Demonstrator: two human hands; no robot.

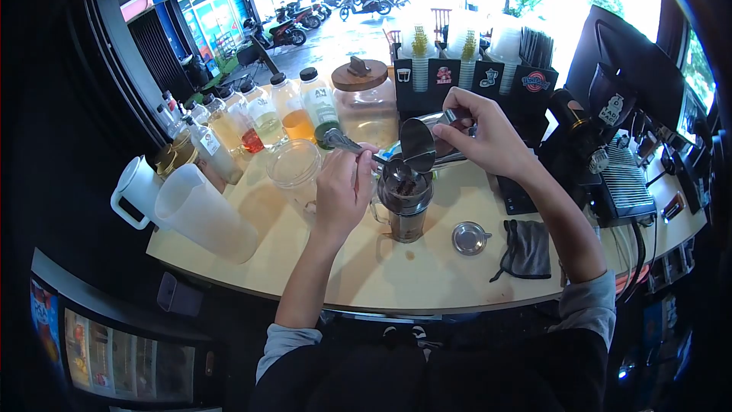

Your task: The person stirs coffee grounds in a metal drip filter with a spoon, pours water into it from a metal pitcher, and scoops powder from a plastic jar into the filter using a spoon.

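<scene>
My left hand is closed round the handle of a metal spoon, over the left side of a glass. In my right hand is a metal pitcher, gripped at its upper right and tilted over the same glass. The clear glass mug stands upright below both hands, with a metal filter on top. Dark material shows inside the filter. To the right on the table lies a round metal lid. Whether liquid flows from the pitcher cannot be made out.
A dark cloth lies right of the lid. Plastic pitchers and several bottles stand left. Behind are a wooden-lidded jar and a black cup holder. A coffee machine stands at the right. The table's front edge curves near me.
</scene>
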